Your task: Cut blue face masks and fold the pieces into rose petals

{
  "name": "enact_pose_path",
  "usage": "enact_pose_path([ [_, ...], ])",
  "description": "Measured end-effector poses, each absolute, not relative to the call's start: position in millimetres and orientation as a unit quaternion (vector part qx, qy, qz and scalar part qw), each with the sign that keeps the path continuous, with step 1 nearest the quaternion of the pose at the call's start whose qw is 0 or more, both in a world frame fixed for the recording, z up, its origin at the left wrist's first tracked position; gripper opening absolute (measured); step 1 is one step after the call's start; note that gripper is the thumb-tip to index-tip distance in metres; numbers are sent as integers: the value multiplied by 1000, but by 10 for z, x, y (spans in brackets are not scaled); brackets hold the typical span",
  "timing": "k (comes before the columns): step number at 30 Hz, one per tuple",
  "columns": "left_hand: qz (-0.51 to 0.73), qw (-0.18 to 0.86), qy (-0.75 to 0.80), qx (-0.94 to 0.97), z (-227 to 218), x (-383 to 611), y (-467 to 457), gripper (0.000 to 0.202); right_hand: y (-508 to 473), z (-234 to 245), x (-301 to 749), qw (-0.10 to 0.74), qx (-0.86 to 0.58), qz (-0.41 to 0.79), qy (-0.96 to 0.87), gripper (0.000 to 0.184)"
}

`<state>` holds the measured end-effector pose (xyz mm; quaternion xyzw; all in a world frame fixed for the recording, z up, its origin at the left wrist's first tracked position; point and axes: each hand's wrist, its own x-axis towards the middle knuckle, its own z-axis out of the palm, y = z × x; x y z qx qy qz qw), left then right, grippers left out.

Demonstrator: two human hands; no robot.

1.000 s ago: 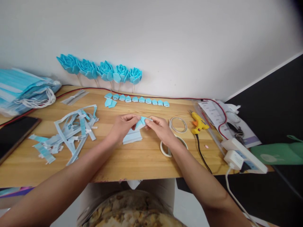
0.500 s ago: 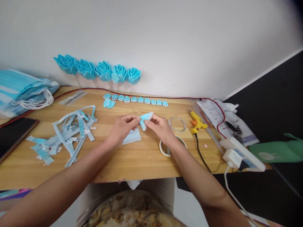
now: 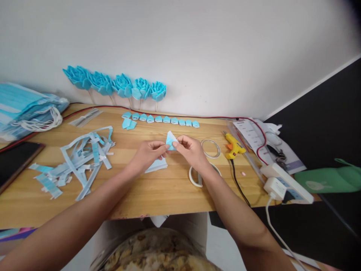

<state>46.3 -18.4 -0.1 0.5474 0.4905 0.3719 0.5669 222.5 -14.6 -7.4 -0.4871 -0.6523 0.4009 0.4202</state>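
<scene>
Between my two hands is a folded piece of light-blue mask fabric (image 3: 170, 140), its pointed corner upward. My left hand (image 3: 150, 152) pinches its left side between thumb and fingers. At its right side my right hand (image 3: 191, 148) grips it the same way. Just below my left hand, a small stack of pale fabric pieces (image 3: 156, 165) lies on the wooden table (image 3: 166, 195). Behind my hands runs a row of small folded blue petals (image 3: 166, 119), with two more petals (image 3: 129, 124) in front of its left end.
Blue fabric flowers on sticks (image 3: 122, 86) lean against the wall. Cut strips (image 3: 81, 165) lie left, with a bag of masks (image 3: 25, 109) and a phone (image 3: 19, 162) beyond. To the right are tape rolls (image 3: 211, 148), a yellow glue gun (image 3: 234, 146), a power strip (image 3: 296, 188) and a green bottle (image 3: 327, 180).
The fabric piece has been turned and refolded between my fingers, so it now points upward as a triangle. Both hands stay in nearly the same place.
</scene>
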Motion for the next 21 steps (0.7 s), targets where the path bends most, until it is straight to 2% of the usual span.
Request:
enact_pose_path([
  [7, 355, 567, 489, 559, 12, 451, -193, 25, -154, -63, 2227, 424, -489, 407, -645, 21],
  [14, 374, 547, 502, 556, -16, 445, -171, 26, -148, -25, 2239, 473, -483, 418, -607, 20],
  [21, 377, 541, 507, 556, 16, 443, -176, 26, -170, -6, 2221, 436, -478, 413, -641, 16],
])
